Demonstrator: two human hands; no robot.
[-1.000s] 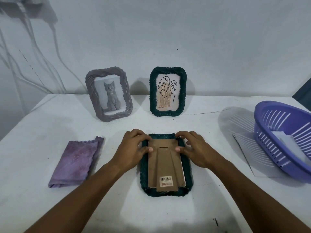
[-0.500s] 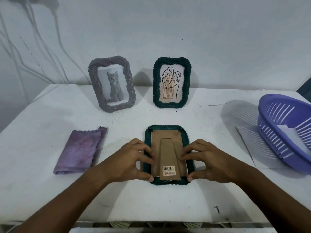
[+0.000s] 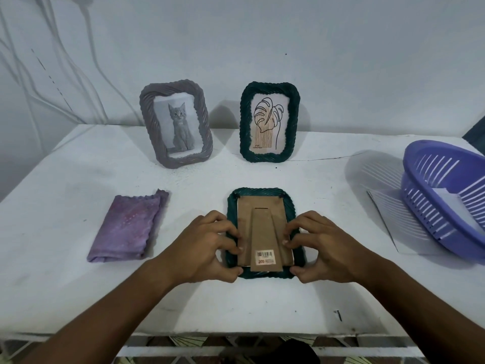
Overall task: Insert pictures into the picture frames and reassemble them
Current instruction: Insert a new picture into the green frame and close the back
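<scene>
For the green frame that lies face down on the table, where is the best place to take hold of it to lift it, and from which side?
Probably by its two long woven edges, one hand from each side. The face-down green frame lies flat with its cardboard back up, and the left hand and right hand already flank it there. Avoid the stand flap; it may bend.

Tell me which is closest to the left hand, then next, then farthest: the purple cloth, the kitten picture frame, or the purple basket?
Measured from the left hand:
1. Purple cloth, lying flat just to that hand's left.
2. Kitten picture frame, standing up at the back of the table, by the wall.
3. Purple basket, far across at the table's right edge, beyond the right hand.
</scene>
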